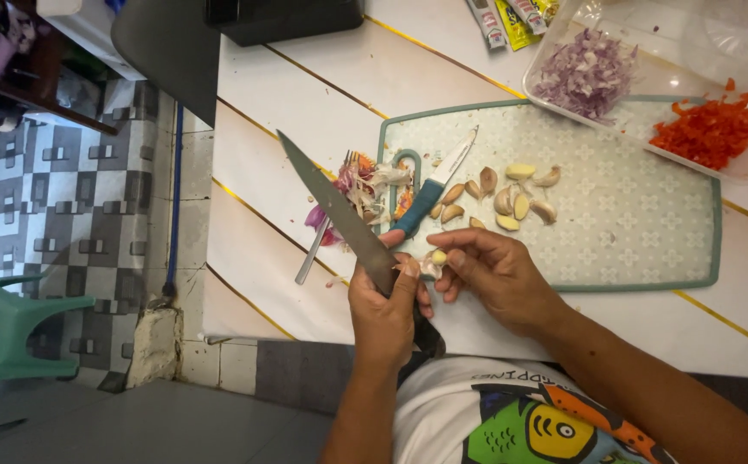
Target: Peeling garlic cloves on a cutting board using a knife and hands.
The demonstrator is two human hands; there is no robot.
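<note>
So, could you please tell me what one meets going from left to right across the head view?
Green chair → fork → left hand holding the big knife → right hand → garlic cloves → chopped onion → chopped red pepper.

Occlusions and cut-offs
Chef knife (333,209) handle hidden inside left hand (383,314); far-right clear tray (739,167) cut by frame edge.

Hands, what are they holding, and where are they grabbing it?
The left hand grips a big knife by its handle. The right hand pinches a garlic clove with its fingertips.
</note>
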